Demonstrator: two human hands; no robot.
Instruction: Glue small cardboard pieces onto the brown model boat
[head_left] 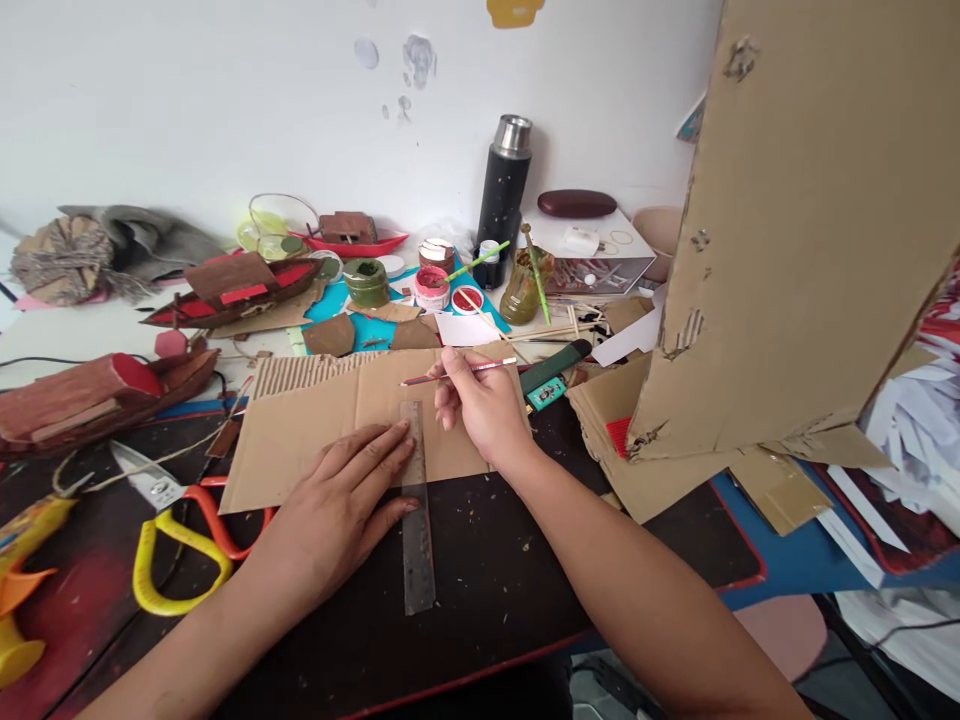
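Observation:
A flat piece of cardboard [300,425] lies on the dark mat, its upper left strip peeled to show the ribs. Across it, running toward me, is a ruler [418,550] whose near end reaches past the cardboard onto the mat. My left hand [349,495] lies flat with fingers stretched, the fingertips pressing on the ruler's left edge. In my right hand [480,410] a pencil [491,367] is pinched, its tip pointing left just beyond the ruler's far end. Whether the tip touches the cardboard I cannot tell.
Scissors [172,510] with yellow and orange handles lie at left, near model boats [90,395]. Paint jars [367,284], a black thermos [504,190] and a green utility knife [555,366] are behind. A tall cardboard panel [795,230] stands at right, over loose scraps.

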